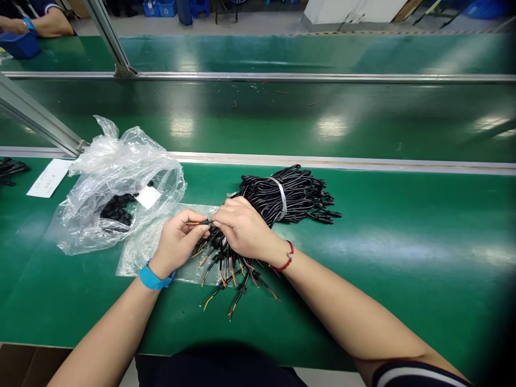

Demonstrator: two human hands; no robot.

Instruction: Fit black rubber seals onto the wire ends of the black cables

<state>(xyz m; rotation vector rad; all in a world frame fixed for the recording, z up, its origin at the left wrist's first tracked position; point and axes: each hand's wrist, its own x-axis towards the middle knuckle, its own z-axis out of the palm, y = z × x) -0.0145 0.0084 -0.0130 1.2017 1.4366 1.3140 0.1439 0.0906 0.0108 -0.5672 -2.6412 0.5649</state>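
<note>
A bundle of black cables [290, 196], tied with a white band, lies on the green bench. Its loose ends, with red, yellow and orange wire tips [234, 279], fan out toward me. My left hand [177, 242] pinches one cable end [199, 222] by its coloured wires. My right hand [242, 228] is closed on the same cable's black part, resting on the bundle. A blue band sits on my left wrist, a red cord on my right.
A crumpled clear plastic bag [116, 183] with small black parts lies at left, over a flat clear bag [141, 247]. A white paper slip [50, 177] lies further left. Metal rails [322, 161] and a slanted post border the bench. Another person's arm [44, 24] rests at far top left.
</note>
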